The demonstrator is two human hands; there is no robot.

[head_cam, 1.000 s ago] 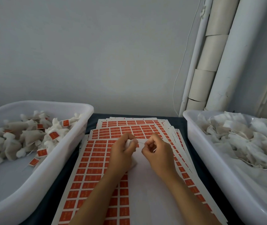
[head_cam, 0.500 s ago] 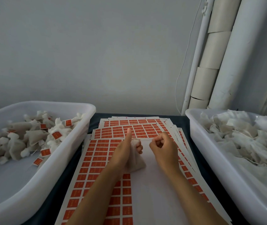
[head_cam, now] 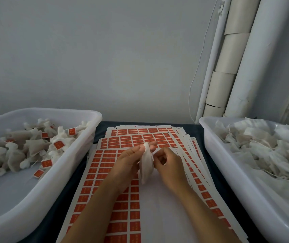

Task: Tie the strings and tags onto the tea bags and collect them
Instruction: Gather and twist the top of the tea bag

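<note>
Over the tag sheets, left hand pinches a tea bag by its neck, hanging free so right hand, fingers curled at 3 o'clock, can probably tie; string unclear.

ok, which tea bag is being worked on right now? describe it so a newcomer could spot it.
Between the two white plastic tubs, over the stacked sheets of orange tags, find the two hands. The white mesh tea bag hangs from the left hand, beside the right hand. It alone is outside a tub, untagged.
</note>
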